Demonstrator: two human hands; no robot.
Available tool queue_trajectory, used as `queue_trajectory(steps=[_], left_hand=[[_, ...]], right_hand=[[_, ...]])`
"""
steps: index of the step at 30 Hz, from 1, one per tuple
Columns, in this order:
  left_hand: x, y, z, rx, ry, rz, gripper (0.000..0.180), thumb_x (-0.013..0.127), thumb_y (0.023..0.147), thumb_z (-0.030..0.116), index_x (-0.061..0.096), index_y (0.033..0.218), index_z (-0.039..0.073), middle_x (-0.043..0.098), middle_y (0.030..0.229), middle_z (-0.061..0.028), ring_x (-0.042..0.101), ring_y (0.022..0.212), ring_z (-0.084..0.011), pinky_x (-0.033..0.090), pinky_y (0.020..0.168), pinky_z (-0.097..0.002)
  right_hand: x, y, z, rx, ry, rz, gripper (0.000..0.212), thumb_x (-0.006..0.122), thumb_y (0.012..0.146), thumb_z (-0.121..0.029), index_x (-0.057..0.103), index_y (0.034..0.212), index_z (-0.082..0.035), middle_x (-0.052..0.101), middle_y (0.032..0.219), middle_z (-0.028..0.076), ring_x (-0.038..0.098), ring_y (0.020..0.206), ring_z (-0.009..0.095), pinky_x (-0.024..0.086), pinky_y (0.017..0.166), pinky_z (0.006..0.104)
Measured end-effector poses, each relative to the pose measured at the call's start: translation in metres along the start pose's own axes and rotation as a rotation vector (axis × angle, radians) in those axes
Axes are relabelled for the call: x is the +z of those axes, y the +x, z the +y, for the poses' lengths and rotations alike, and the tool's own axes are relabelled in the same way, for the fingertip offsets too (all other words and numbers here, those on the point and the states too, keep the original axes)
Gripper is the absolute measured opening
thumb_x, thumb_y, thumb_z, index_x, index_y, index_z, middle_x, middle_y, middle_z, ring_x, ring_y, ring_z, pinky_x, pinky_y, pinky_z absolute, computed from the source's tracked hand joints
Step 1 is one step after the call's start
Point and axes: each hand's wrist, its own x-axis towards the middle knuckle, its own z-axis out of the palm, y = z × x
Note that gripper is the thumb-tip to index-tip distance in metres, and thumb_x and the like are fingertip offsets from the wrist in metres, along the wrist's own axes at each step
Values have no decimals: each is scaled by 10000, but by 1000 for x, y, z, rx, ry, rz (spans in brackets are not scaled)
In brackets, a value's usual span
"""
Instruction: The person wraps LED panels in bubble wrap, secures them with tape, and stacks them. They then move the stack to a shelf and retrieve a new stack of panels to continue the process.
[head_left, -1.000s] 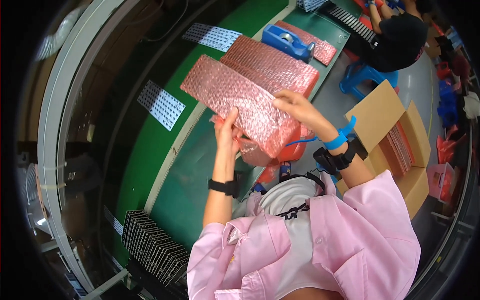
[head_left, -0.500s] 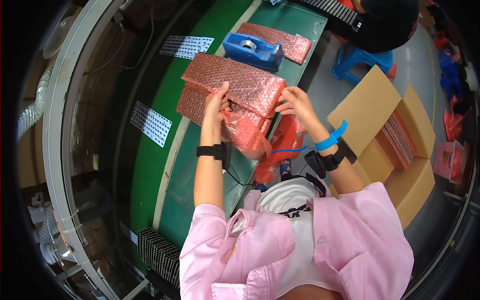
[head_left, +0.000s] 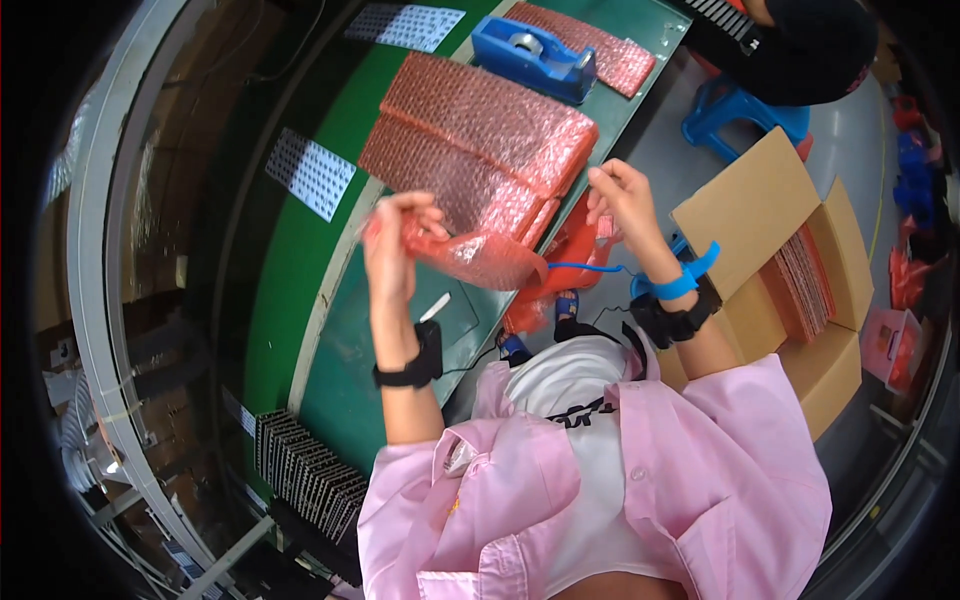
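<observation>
Several flat packages in red bubble wrap (head_left: 490,130) lie together on the green bench. Just in front of them, my left hand (head_left: 398,235) is closed on the end of an empty-looking red bubble-wrap bag (head_left: 485,262). The bag stretches to the right across the near edge of the packages, and its grip point is slightly blurred. My right hand (head_left: 622,197) hovers off the packages' right edge, its fingers loosely bent and apart, with nothing visible in them. Each wrist wears a black strap; a blue band (head_left: 685,280) circles the right one.
A blue tape dispenser (head_left: 533,58) stands behind the packages, beside another bubble-wrapped piece (head_left: 590,45). An open carton (head_left: 765,225) holding red-wrapped packages is at the right. A black rack of boards (head_left: 305,460) sits near left. Another person (head_left: 815,45) and a blue stool (head_left: 745,115) are far right.
My left hand has let go of the upper package and drawn the bag to the left. The packages now lie side by side on the bench. My right hand has moved slightly off their edge.
</observation>
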Motion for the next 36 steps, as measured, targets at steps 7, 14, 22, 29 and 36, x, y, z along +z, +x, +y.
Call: queue_trajectory(steps=[7, 14, 22, 29, 36], left_hand=[[-58, -164, 93, 313, 644, 173, 636, 273, 794, 573, 509, 746, -17, 513, 661, -92, 482, 597, -156, 385, 542, -262], [-154, -274, 154, 829, -195, 309, 303, 362, 863, 290, 347, 639, 86, 229, 527, 11, 240, 445, -65, 199, 368, -213], [-256, -402, 178, 1032, 794, 1367, 259, 395, 830, 207, 477, 887, -32, 508, 783, -84, 497, 644, -156, 425, 562, -230], [-314, -448, 205, 715, 556, 1162, 318, 373, 842, 263, 455, 959, -21, 515, 862, -96, 511, 733, -157, 434, 638, -240], [-367, -443, 219, 356, 557, 565, 433, 417, 833, 255, 358, 1171, -10, 450, 1119, -144, 466, 1001, -199, 393, 839, -293]], right_hand=[[102, -94, 36, -253, -541, -614, 412, 639, 660, -139, 475, 999, 30, 539, 971, 124, 501, 970, 204, 382, 839, 288], [181, -134, 125, -560, -785, -566, 231, 547, 608, -45, 555, 837, -21, 554, 823, 152, 535, 755, 328, 439, 632, 370], [213, -164, 192, -428, -918, -540, 184, 495, 580, 46, 576, 732, -21, 568, 721, 128, 552, 666, 297, 431, 556, 368], [206, -167, 231, -410, -1136, -773, 226, 482, 535, -10, 593, 732, -31, 563, 706, 170, 552, 705, 330, 440, 605, 382], [192, -158, 201, -32, -1703, -923, 362, 530, 580, -59, 556, 938, -20, 558, 958, 158, 519, 923, 286, 420, 745, 344]])
